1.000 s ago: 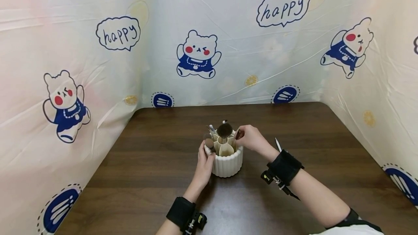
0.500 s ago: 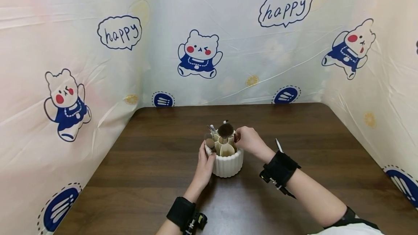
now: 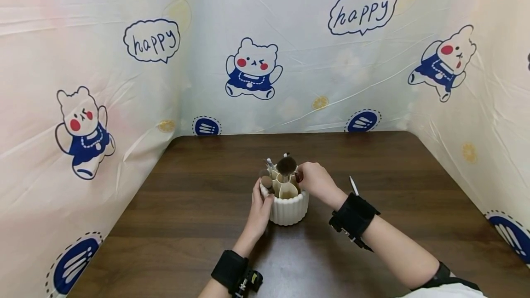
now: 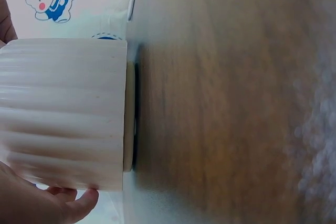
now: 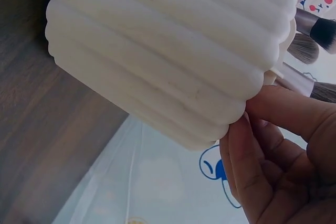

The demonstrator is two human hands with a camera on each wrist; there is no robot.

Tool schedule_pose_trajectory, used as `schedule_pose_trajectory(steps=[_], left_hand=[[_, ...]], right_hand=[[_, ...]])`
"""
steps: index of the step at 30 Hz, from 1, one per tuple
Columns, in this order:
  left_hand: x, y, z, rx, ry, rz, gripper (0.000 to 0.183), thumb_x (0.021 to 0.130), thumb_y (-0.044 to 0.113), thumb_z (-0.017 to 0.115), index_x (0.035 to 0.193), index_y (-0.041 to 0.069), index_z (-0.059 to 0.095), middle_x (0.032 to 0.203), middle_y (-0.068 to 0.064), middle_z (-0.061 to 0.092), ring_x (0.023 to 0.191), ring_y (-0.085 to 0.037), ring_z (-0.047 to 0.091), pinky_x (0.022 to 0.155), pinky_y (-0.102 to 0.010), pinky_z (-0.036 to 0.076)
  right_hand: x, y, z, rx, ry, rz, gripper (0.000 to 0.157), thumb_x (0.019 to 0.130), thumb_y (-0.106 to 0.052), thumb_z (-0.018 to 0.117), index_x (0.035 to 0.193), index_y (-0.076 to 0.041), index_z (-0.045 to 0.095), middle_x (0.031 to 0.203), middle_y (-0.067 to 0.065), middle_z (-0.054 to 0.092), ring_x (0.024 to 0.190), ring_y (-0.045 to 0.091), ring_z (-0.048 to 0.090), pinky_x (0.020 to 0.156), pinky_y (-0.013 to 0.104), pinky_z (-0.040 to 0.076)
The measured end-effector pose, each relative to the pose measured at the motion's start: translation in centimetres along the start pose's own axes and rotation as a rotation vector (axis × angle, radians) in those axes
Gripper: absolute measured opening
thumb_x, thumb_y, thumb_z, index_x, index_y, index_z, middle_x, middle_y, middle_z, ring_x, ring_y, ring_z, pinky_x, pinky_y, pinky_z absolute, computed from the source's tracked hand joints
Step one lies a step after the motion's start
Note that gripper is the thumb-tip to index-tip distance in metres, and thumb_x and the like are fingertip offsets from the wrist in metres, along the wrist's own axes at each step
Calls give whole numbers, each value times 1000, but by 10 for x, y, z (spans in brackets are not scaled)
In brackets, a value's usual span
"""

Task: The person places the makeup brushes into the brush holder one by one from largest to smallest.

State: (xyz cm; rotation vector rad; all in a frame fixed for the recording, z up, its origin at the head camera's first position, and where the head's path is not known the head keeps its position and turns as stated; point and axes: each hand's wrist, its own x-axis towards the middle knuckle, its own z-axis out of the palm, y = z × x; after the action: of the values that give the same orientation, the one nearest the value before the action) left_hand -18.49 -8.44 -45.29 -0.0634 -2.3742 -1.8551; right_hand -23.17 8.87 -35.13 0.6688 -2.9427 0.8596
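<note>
A cream ribbed makeup brush holder (image 3: 288,210) stands upright on the table. Its top is divided into compartments, with a large fluffy makeup brush (image 3: 286,166) near the middle. A smaller makeup brush (image 3: 266,181) shows at the left, by my left hand (image 3: 260,210), which grips the holder's left side. In the left wrist view, fingers (image 4: 79,205) curl along the ribbed wall (image 4: 63,108), above a thin round base (image 4: 129,116). At the right rim, the thumb and fingertips of my right hand (image 3: 318,179) pinch the edge; whether they also touch a brush is hidden.
A slim white pointed stick (image 3: 353,184) lies on the brown wooden table (image 3: 198,206), behind the right wrist. A printed curtain (image 3: 306,68) with bears surrounds the table's back and sides. Both wrists wear black straps with cameras.
My right hand has moved slightly left and down against the holder's rim, then stayed nearly still. The left hand keeps its grip, and the brushes look almost unchanged.
</note>
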Motion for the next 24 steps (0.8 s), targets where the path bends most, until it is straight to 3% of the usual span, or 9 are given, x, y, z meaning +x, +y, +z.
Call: schedule_pose_trajectory(steps=[7, 14, 24], left_hand=[[0, 2, 1, -5, 6, 0, 70, 92, 21, 45, 151, 4, 12, 155, -26, 14, 143, -42, 18, 112, -59, 23], [-1, 4, 1, -17, 0, -8, 69, 94, 21, 45, 152, 5, 11, 156, -25, 12, 144, -42, 17, 113, -59, 23], [0, 2, 1, -15, -4, -43, 68, 94, 24, 41, 152, 7, 9, 157, -22, 10, 144, -39, 18, 113, -56, 24]], right_hand=[[-2, -5, 4, -69, -4, 15, 21, 77, 1, 64, 62, -10, 56, 57, -4, 47, 56, 12, 41, 52, 23, 31], [-4, -10, 4, -89, 7, 6, 34, 78, -1, 64, 55, -14, 43, 55, -6, 37, 54, 11, 35, 51, 24, 26], [-2, -7, 0, -57, -54, -32, 19, 77, 2, 63, 61, -8, 61, 55, -6, 47, 54, 9, 38, 51, 21, 29]])
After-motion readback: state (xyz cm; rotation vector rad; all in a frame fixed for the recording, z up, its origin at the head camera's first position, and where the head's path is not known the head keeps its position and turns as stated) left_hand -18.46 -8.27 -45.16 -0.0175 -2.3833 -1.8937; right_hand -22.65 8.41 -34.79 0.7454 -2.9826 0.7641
